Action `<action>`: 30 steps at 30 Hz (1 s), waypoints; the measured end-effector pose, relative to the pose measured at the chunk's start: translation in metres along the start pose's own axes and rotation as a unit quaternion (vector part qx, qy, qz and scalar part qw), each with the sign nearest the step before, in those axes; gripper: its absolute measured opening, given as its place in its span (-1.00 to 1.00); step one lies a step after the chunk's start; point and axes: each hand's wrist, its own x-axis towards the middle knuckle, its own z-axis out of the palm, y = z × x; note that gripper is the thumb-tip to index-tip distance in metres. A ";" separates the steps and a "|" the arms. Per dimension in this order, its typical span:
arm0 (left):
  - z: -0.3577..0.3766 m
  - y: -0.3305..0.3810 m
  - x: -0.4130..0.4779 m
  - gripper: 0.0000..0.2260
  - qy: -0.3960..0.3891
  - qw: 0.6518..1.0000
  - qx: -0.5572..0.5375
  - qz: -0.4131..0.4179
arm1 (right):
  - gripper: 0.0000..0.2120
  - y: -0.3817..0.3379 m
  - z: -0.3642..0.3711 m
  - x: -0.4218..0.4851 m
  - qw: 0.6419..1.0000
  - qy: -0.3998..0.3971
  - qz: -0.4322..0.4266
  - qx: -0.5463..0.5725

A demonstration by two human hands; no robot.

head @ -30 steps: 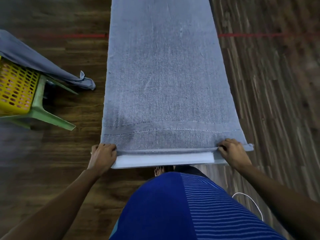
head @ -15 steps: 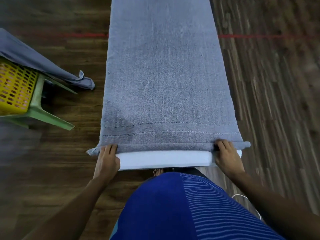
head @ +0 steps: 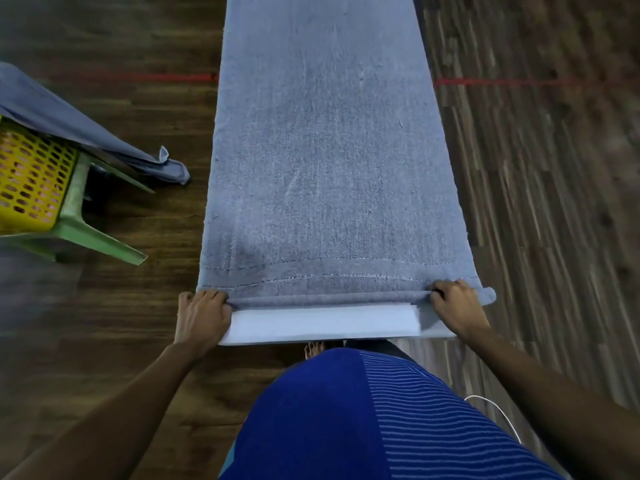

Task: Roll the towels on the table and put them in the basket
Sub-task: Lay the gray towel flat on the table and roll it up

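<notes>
A long blue-grey towel [head: 329,161] lies flat along a narrow white table [head: 322,323], covering it except a bare strip at the near end. The towel's near edge is turned over into a thin roll between my hands. My left hand [head: 202,315] grips the roll's left end with curled fingers. My right hand [head: 457,306] grips the right end the same way. A yellow perforated basket [head: 31,174] stands at the far left on a green plastic stool [head: 79,226].
Another blue-grey towel [head: 86,133] drapes over the basket and stool, its end hanging toward the dark wooden floor [head: 536,202]. A red line crosses the floor behind the table. A white cable [head: 498,414] lies by my right side.
Both hands have curled their fingers again over the towel's near edge, and the rolled edge has moved slightly farther up the table, baring more white tabletop.
</notes>
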 end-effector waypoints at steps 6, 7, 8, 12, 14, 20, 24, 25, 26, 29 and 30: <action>-0.002 0.006 0.012 -0.83 0.080 0.996 -0.010 -0.048 | -0.79 -0.008 0.003 0.008 0.995 0.091 -0.001 -0.035; 0.000 0.006 0.012 -0.83 0.094 0.994 -0.040 -0.033 | -0.81 -0.010 0.004 0.008 0.995 0.094 -0.029 -0.016; 0.003 0.008 0.011 -0.83 0.099 0.992 -0.080 -0.014 | -0.82 -0.011 0.005 0.008 0.995 0.088 -0.051 0.004; 0.017 0.014 -0.001 -0.76 0.089 0.986 -0.140 0.010 | -0.62 -0.011 0.011 -0.008 0.996 0.044 -0.070 -0.023; 0.023 0.012 -0.010 -0.70 0.086 0.990 -0.108 0.039 | -0.60 -0.008 0.014 -0.017 0.995 0.046 -0.084 -0.035; 0.011 0.009 0.005 -0.77 0.069 0.995 -0.063 0.025 | -0.76 -0.010 0.007 -0.002 0.997 0.045 -0.063 -0.013; 0.004 0.010 0.018 -0.87 0.016 1.000 0.005 0.017 | -0.76 -0.007 0.000 0.008 0.997 -0.017 -0.058 -0.057; 0.002 0.010 0.021 -0.86 -0.004 1.000 0.008 0.006 | -0.75 -0.007 -0.002 0.010 0.995 -0.036 -0.057 -0.068; 0.002 0.009 0.024 -0.87 -0.015 1.000 0.007 -0.005 | -0.73 -0.008 -0.005 0.012 0.994 -0.056 -0.051 -0.074; -0.002 0.009 0.032 -0.89 -0.010 0.999 -0.011 -0.030 | -0.81 -0.012 -0.010 0.019 0.997 -0.049 -0.020 -0.062; -0.004 0.008 0.035 -0.92 0.009 0.999 -0.012 -0.033 | -0.86 -0.013 -0.010 0.020 0.997 -0.004 -0.030 -0.066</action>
